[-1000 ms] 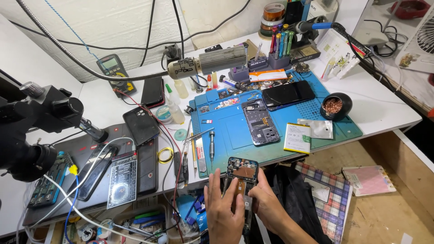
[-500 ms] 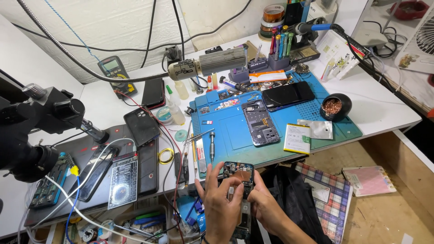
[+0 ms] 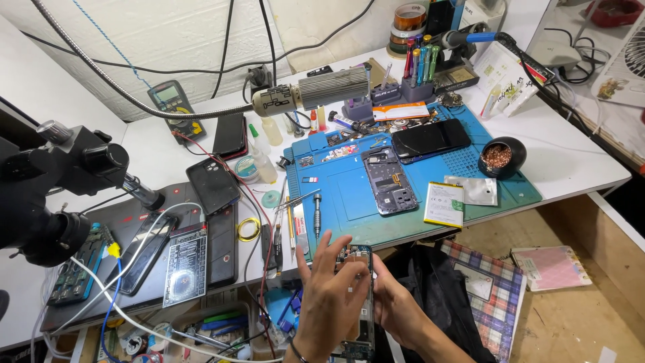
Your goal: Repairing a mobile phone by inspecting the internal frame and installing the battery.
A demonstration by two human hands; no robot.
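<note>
Opened phone (image 3: 356, 296) is in both my hands, held just below the near edge of the blue work mat (image 3: 349, 195), off the table. It's a long slim rectangle, back cover off, dark frame, circuit parts and small metal bits showing at the top end; lower end is blurred and partly behind my fingers.

My left hand (image 3: 329, 302) wraps the phone's left side, fingers spread and fanned up over its top edge, thumb side hidden. My right hand (image 3: 396, 309) grips the right edge, fingers curled behind it, thumb pressed on the front.

On the mat: a second stripped phone frame (image 3: 388, 180) lying flat near the middle, dull grey with exposed boards. Right of that, a flat white battery (image 3: 443, 204) and a shiny silver foil sheet (image 3: 478, 191). At the mat's left strip, a thin metal screwdriver (image 3: 317, 214) and tweezers (image 3: 295, 200). Past the mat's right end, a round black bowl (image 3: 502, 157) of copper-coloured wool.
</note>
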